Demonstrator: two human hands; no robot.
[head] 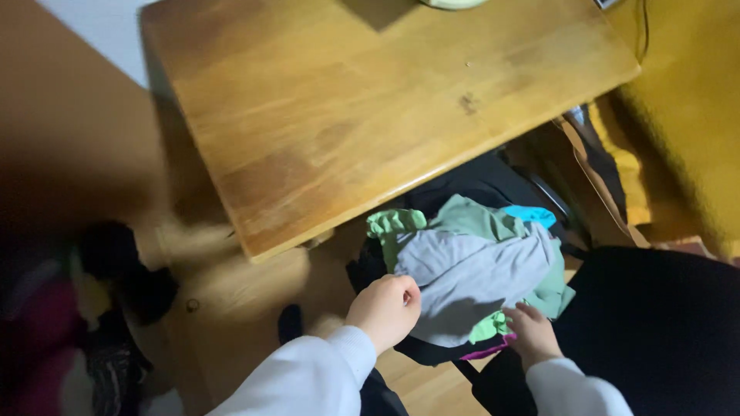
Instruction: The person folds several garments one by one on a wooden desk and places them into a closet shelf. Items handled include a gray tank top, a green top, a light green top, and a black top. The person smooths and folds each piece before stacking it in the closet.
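A heap of clothes (pixel 470 270), pale grey, light green and a bit of blue, fills a dark bag or basket (pixel 432 353) beside the table. My left hand (pixel 385 308) is curled into a fist at the heap's left edge, gripping the grey cloth or the bag's rim; which one I cannot tell. My right hand (pixel 532 331) rests on the heap's lower right edge, fingers pinching green and pink fabric. Both arms wear white sleeves.
A wooden table (pixel 370 108) fills the upper middle, its near edge just above the clothes. A dark black mass (pixel 663 331) lies at the lower right. Yellow fabric (pixel 686 100) is at the far right. Dark blurred items (pixel 100 308) sit at the lower left on the wooden floor.
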